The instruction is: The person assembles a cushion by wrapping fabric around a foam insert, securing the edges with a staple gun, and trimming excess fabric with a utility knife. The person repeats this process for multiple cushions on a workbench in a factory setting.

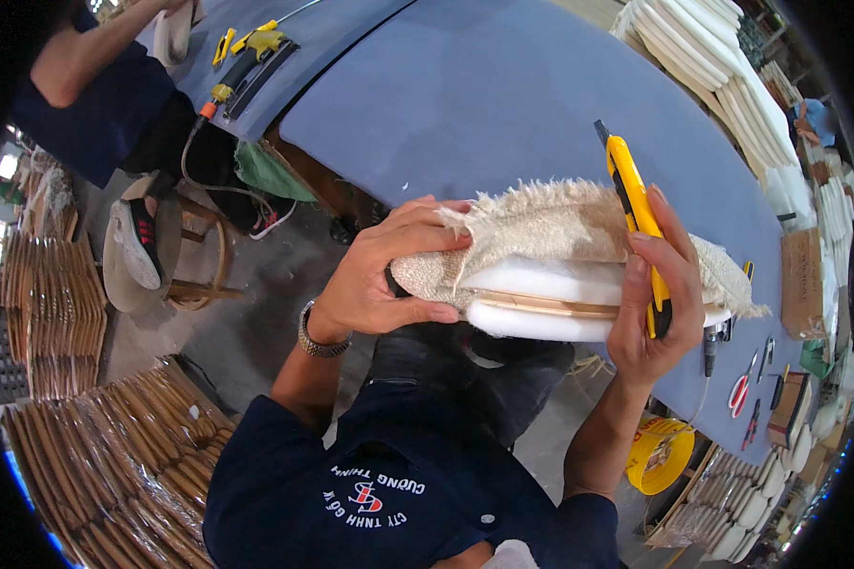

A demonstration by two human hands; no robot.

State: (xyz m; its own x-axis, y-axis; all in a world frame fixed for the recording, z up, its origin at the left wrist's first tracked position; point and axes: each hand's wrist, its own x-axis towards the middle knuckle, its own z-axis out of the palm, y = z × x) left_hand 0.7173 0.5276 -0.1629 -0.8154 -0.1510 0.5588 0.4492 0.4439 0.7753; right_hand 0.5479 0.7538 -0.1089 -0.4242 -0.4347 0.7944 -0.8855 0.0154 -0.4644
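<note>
Over the near edge of the table I hold an upholstered pad: frayed beige woven fabric (560, 223) lies over white padding (541, 328), with a thin wooden board (541, 303) showing between the padding layers. My left hand (375, 270) is closed around the pad's left end, thumb below and fingers on top of the fabric. In my right hand (669, 284) is a yellow utility knife (634, 180), pointing up and away from me. The same hand is against the pad's right part; whether its hidden fingers also grip the pad, I cannot tell.
A blue-grey table (446, 85) spreads ahead. On its right lie red-handled scissors (738, 396) and pliers (751, 427). Far left, a co-worker (95, 114) sits near a staple gun (247, 71). White pads (693, 57) are stacked far right; wrapped bundles (114, 465) and a yellow bucket (657, 460) stand low.
</note>
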